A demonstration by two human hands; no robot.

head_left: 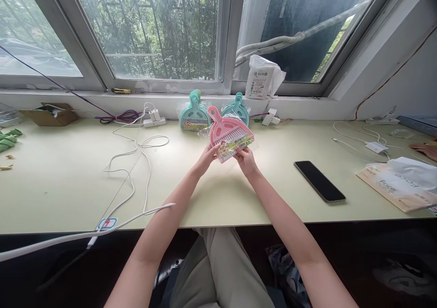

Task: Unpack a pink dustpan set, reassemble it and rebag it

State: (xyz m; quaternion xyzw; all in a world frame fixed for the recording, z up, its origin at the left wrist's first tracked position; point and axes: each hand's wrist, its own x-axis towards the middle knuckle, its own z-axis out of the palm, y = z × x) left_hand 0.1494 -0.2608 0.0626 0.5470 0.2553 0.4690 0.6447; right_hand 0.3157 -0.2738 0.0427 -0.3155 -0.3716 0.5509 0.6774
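Observation:
A pink dustpan and brush set (228, 133) in clear plastic wrap is held up above the desk, its handle tilted to the upper left. A printed label with a cartoon figure runs along its lower edge. My left hand (207, 158) grips the lower left corner, and my right hand (246, 159) grips the lower right; both are closed on it. Behind it stand green dustpan sets (194, 113) in wrap, apparently stacked. More teal dustpan sets (239, 108) are partly hidden behind the pink one.
A black phone (320, 181) and a tissue pack (403, 183) lie to the right. White cables (131, 171) trail over the desk's left side, and one crosses before my left forearm. An open cardboard box (51, 114), power strip (154, 121) and wrapped white package (262, 79) are near the window.

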